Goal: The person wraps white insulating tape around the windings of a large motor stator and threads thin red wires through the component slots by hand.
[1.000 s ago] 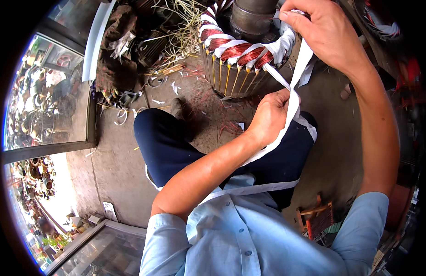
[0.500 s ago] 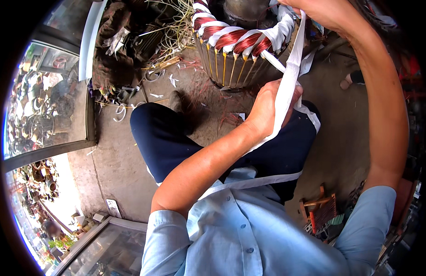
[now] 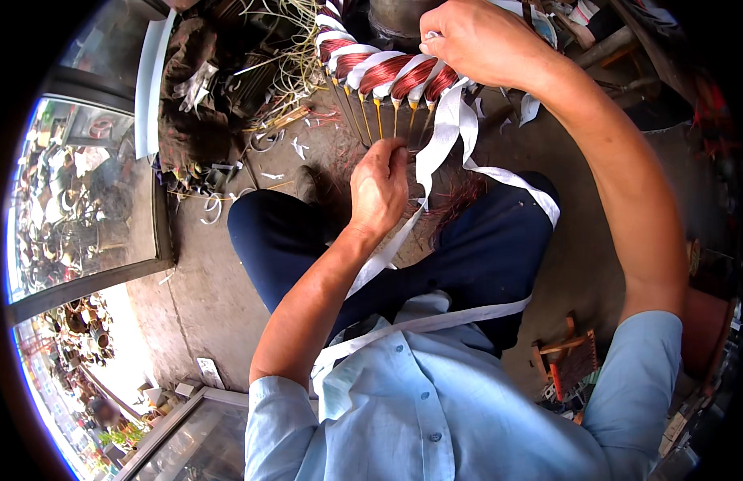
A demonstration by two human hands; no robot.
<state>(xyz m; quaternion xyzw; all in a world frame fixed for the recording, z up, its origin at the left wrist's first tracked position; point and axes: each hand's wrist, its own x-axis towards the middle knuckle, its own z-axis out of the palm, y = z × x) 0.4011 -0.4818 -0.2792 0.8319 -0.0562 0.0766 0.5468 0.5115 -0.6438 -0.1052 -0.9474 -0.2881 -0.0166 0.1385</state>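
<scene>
Shirt: light blue, front-buttoned; small, round, darker blue buttons; short, loose sleeves in matching blue. Trousers: dark navy. Hands: bare.

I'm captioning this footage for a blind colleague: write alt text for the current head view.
A person's right hand is over a ring of red wire spirally wrapped in white tape, while the left hand is lower in the picture, beside loose hanging lengths. One length lies across the dark blue trousers; nearest the viewer is a light blue shirt.
</scene>
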